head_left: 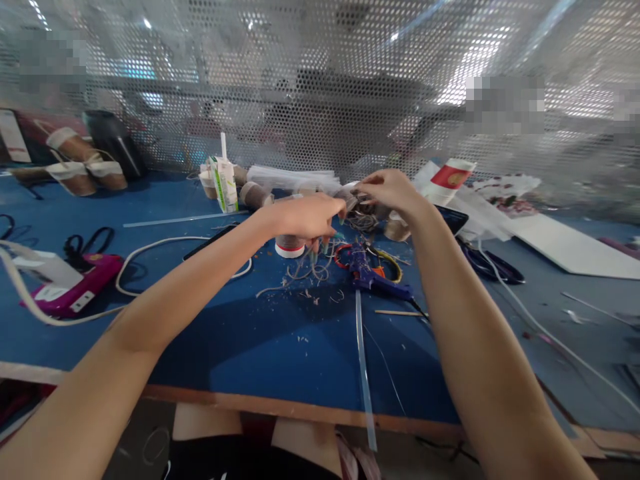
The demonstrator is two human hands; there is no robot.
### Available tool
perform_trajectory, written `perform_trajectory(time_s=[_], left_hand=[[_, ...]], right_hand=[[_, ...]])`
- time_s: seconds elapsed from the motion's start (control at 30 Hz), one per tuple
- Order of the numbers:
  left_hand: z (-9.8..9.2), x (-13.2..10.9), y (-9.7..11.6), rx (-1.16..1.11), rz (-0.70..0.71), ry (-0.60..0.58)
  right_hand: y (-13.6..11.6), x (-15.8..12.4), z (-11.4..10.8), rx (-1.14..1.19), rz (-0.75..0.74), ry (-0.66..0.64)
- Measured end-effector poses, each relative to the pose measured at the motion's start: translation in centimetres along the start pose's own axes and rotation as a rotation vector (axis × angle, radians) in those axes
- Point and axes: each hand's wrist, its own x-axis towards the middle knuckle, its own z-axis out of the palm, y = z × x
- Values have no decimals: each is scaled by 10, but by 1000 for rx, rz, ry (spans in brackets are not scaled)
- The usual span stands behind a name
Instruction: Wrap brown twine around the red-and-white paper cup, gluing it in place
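Note:
Both arms reach over the blue table (240, 360). My left hand (313, 217) hangs with bent fingers above loose grey cord (315, 267), beside a spool with a white and red base (289, 249); what its fingertips hold, if anything, is too small to tell. Farther back, my right hand (385, 190) bends its fingers down at a tangled bundle of grey-brown cord (363, 219), its fingertips close to the strands. Whether it grips a strand cannot be made out. A blue glue gun (383, 283) lies in front of the hands, near scissors with orange and yellow handles (393, 263).
A magenta power strip (75, 293) with white cables lies left. Behind stand a drink carton (225, 183), cord rolls (255, 195) and a perforated metal screen (300, 100). A red and white cup (453, 177) and white board (575, 247) are right; a clear glue stick (365, 373) crosses the front edge.

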Motion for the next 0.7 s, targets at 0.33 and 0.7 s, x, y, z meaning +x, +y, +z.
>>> perform_trajectory(time_s=[0.33, 0.7], left_hand=[[-1, 13, -25, 315, 28, 204], [97, -3, -70, -186, -174, 855]], right_hand=[[-44, -25, -29, -105, -157, -23], [-99, -88, -72, -291, -5, -190]])
